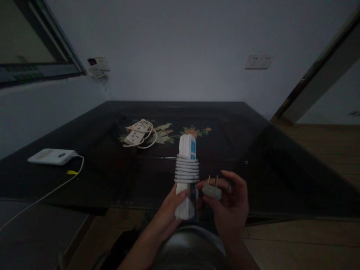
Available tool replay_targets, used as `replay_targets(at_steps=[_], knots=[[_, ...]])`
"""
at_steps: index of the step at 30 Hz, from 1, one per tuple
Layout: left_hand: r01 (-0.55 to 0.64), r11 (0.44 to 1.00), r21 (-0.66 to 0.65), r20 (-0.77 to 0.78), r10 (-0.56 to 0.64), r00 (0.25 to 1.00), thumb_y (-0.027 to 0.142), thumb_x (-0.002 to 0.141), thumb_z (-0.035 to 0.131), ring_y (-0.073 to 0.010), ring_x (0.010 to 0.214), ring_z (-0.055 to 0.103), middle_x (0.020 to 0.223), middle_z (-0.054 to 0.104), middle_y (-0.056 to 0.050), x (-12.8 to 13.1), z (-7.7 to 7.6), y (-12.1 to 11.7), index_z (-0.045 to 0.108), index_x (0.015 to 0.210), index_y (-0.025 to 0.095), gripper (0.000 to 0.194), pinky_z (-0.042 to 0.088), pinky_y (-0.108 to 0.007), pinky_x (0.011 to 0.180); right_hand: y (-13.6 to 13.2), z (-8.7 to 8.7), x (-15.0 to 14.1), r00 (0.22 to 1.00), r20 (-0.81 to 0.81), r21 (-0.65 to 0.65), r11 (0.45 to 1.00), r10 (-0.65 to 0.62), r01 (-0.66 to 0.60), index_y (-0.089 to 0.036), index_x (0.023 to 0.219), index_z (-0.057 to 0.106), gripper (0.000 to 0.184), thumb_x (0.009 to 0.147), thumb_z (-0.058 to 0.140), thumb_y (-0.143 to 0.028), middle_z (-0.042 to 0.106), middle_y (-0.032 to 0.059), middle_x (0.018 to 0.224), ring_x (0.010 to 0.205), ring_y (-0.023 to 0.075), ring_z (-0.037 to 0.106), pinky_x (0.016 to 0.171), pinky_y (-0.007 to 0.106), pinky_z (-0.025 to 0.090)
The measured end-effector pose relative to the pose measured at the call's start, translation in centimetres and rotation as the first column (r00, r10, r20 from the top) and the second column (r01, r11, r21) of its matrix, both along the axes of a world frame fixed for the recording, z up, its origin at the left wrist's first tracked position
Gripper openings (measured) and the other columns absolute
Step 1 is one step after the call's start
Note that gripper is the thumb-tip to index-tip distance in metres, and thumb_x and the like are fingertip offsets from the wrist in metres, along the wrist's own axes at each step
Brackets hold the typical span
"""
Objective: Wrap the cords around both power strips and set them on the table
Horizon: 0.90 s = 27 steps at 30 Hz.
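My left hand (174, 204) is closed around the lower end of a white power strip (184, 204), which stands nearly upright in front of me over the table's near edge. Blue sockets show on the strip's upper right side. Its white cord (186, 170) is wound in several tight loops around the middle. Just right of the strip, my right hand (232, 202) pinches a grey-white plug (212, 191) between thumb and fingers, its prongs pointing up. Part of the cord between loops and plug is hidden by the hands.
On the dark table (157, 180) lies a second power strip (137, 133) with a loose cord, over a painted flower pattern. At left is a white device (53, 156) with a cable and a yellow tag (72, 172). Wall sockets (258, 62) are beyond the table.
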<state>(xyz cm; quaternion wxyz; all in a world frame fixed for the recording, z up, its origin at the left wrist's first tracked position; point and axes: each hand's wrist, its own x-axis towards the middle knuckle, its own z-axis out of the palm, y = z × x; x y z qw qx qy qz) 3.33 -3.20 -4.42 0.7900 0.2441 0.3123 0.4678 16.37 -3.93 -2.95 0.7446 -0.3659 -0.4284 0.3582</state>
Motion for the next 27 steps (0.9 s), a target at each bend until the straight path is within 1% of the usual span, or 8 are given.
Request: replay_targets(at_steps=[3, 6, 10, 15, 19, 22, 25, 27], knots=[[0.03, 0.999, -0.012, 0.042, -0.029, 0.999, 0.043, 0.07, 0.076, -0.0165, 0.071, 0.063, 0.09, 0.067, -0.006, 0.1, -0.3, 0.0, 0.061, 0.11, 0.018, 0.049, 0.05, -0.028, 0.067, 0.5, 0.1, 0.3, 0.981, -0.182, -0.122, 0.988, 0.071, -0.094, -0.024, 0.094, 0.064, 0.036, 0.063, 0.073, -0.008, 0.073, -0.0011, 0.074, 0.065, 0.0159, 0.07, 0.059, 0.024, 0.056], [0.022, 1.0, -0.004, 0.073, -0.021, 0.997, 0.045, 0.071, 0.075, -0.0175, 0.072, 0.063, 0.092, 0.066, -0.007, 0.3, -0.4, 0.1, 0.058, 0.111, 0.017, 0.052, 0.051, -0.028, 0.064, 0.9, -0.1, 0.6, 0.958, -0.263, -0.183, 0.969, 0.113, -0.164, -0.02, 0.08, 0.068, 0.019, 0.063, 0.073, -0.015, 0.074, 0.0014, 0.071, 0.06, 0.0162, 0.069, 0.055, 0.025, 0.055], [-0.007, 1.0, -0.004, 0.02, 0.007, 1.0, 0.049, 0.076, 0.069, -0.0176, 0.075, 0.064, 0.096, 0.067, -0.007, 0.4, -0.4, 0.2, 0.054, 0.119, 0.019, 0.054, 0.05, -0.028, 0.067, 1.0, -0.5, 0.5, 0.958, -0.26, -0.195, 0.965, 0.12, -0.174, -0.021, 0.078, 0.073, 0.016, 0.062, 0.073, -0.017, 0.074, 0.0023, 0.07, 0.06, 0.0163, 0.069, 0.052, 0.024, 0.054], [0.0, 1.0, -0.007, -0.05, 0.0, 0.999, 0.054, 0.077, 0.066, -0.0196, 0.076, 0.065, 0.099, 0.068, -0.009, 0.2, -0.1, 0.1, 0.051, 0.125, 0.019, 0.061, 0.049, -0.028, 0.064, 0.5, -0.6, 0.6, 0.979, -0.143, -0.219, 0.96, 0.148, -0.177, -0.023, 0.084, 0.076, 0.02, 0.068, 0.068, -0.014, 0.075, 0.0029, 0.072, 0.061, 0.0174, 0.069, 0.051, 0.024, 0.055], [-0.035, 0.999, 0.006, -0.11, 0.036, 0.993, 0.051, 0.076, 0.068, -0.0194, 0.08, 0.065, 0.102, 0.068, -0.008, 0.2, 0.1, 0.0, 0.048, 0.131, 0.02, 0.066, 0.049, -0.028, 0.069, 0.2, -0.4, 0.8, 0.987, 0.004, -0.197, 0.968, 0.161, -0.157, -0.025, 0.087, 0.077, 0.024, 0.069, 0.067, -0.012, 0.076, 0.0024, 0.077, 0.067, 0.0177, 0.07, 0.056, 0.024, 0.056], [-0.06, 0.994, 0.09, -0.196, 0.077, 0.978, 0.049, 0.076, 0.07, -0.0218, 0.096, 0.063, 0.11, 0.067, -0.007, 0.2, 0.2, 0.0, 0.048, 0.133, 0.022, 0.066, 0.047, -0.029, 0.08, 0.1, 0.0, 0.6, 0.981, 0.123, -0.163, 0.978, 0.147, -0.126, -0.026, 0.083, 0.077, 0.026, 0.066, 0.067, -0.009, 0.075, 0.0011, 0.077, 0.067, 0.0165, 0.068, 0.059, 0.025, 0.055], [-0.033, 0.973, 0.228, -0.292, 0.101, 0.951, 0.046, 0.078, 0.069, -0.0232, 0.115, 0.054, 0.122, 0.062, -0.006, 0.2, 0.1, 0.3, 0.05, 0.131, 0.023, 0.061, 0.041, -0.03, 0.096, 0.0, 0.5, 0.5, 0.966, 0.217, -0.167, 0.98, 0.141, -0.106, -0.025, 0.081, 0.077, 0.025, 0.064, 0.067, -0.008, 0.073, 0.0006, 0.075, 0.064, 0.0155, 0.066, 0.057, 0.023, 0.054], [-0.003, 0.959, 0.283, -0.323, 0.098, 0.941, 0.045, 0.079, 0.068, -0.0231, 0.12, 0.051, 0.127, 0.06, -0.005, 0.2, 0.1, 0.6, 0.049, 0.13, 0.023, 0.059, 0.037, -0.03, 0.1, -0.1, 0.8, 0.6, 0.956, 0.277, -0.172, 0.984, 0.101, -0.054, -0.024, 0.081, 0.077, 0.025, 0.064, 0.068, -0.009, 0.073, 0.0006, 0.075, 0.065, 0.0157, 0.066, 0.057, 0.023, 0.054]])
